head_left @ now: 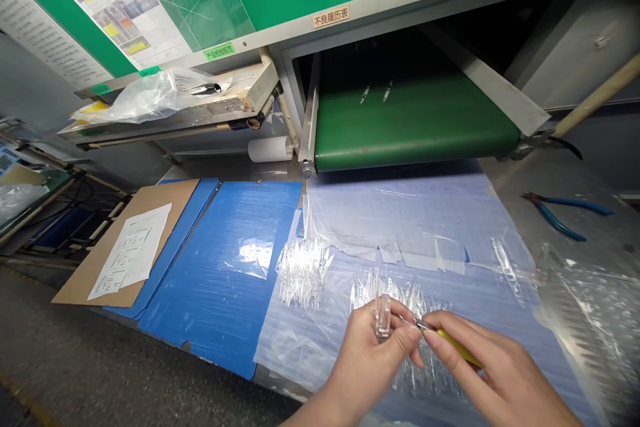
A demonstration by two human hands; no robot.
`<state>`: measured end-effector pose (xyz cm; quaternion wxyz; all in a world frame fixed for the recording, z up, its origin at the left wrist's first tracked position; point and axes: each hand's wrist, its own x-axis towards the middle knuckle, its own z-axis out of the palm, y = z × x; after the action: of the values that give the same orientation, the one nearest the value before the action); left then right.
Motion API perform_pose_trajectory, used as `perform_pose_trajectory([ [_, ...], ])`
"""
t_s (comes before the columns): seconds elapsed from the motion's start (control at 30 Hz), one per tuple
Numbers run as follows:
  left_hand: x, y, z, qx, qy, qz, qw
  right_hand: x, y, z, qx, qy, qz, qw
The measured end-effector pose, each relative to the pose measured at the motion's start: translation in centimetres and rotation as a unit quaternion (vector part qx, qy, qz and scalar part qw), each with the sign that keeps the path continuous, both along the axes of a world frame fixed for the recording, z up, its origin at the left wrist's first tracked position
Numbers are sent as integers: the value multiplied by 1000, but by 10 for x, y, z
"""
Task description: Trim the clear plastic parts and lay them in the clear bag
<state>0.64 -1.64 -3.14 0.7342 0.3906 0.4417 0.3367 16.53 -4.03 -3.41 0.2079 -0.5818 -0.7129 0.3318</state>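
Clear part (383,317), yellow-handled tool (456,345) (in fingers (404,341))

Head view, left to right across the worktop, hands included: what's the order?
Paper sheet → front blue board → smaller pile of clear plastic pieces → left hand → right hand → blue-handled pliers.

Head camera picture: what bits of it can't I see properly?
All in the head view:
Yellow-handled tool: right hand covers part of it.
Pile of clear pieces: partly behind that hand and the left hand.
White papers: writing too small to read.
Green belt: far end lost in shadow.
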Motion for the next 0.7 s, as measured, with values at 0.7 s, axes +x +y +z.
perform_pose_trajectory([
  [0.7, -3, 0, 7, 32, 24, -38, 999, 9, 2, -9, 115, 11, -168, 979],
])
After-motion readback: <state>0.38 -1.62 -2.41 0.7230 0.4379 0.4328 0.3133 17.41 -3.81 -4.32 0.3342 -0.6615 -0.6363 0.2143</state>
